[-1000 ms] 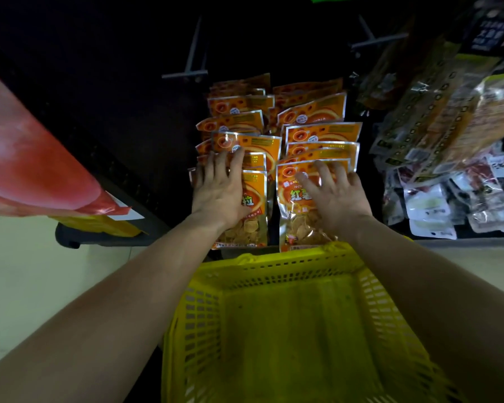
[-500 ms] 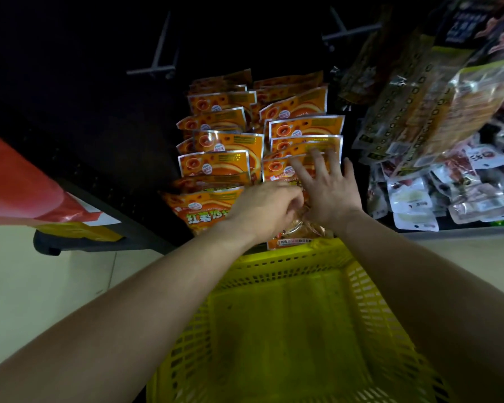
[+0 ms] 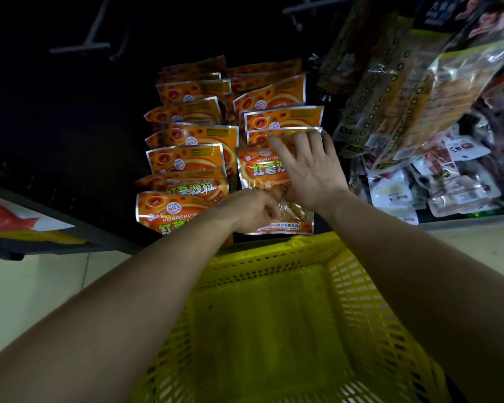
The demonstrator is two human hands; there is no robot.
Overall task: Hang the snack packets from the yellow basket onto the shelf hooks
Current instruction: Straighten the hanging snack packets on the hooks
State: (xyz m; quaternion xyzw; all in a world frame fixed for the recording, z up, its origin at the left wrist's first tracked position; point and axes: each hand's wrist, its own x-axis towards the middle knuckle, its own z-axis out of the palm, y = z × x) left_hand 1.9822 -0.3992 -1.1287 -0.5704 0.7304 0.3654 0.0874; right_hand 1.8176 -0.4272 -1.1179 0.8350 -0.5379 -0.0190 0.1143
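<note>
Two columns of packets (image 3: 192, 158) are being kept at 12 o'clock, beyond the basket (image 3: 358, 298). The front right packet (image 3: 258, 171) is being pressed by the spread right hand (image 3: 309, 173) and pinched low by the curled left hand (image 3: 253, 210).

A dark shelf panel (image 3: 70, 126) carries orange snack packets (image 3: 186, 158) hanging in two close, overlapping columns. Bare metal hooks (image 3: 82, 48) jut out above them. Longer mixed packets (image 3: 390, 82) hang to the right, with small clear packets (image 3: 390, 193) heaped on a ledge below.
</note>
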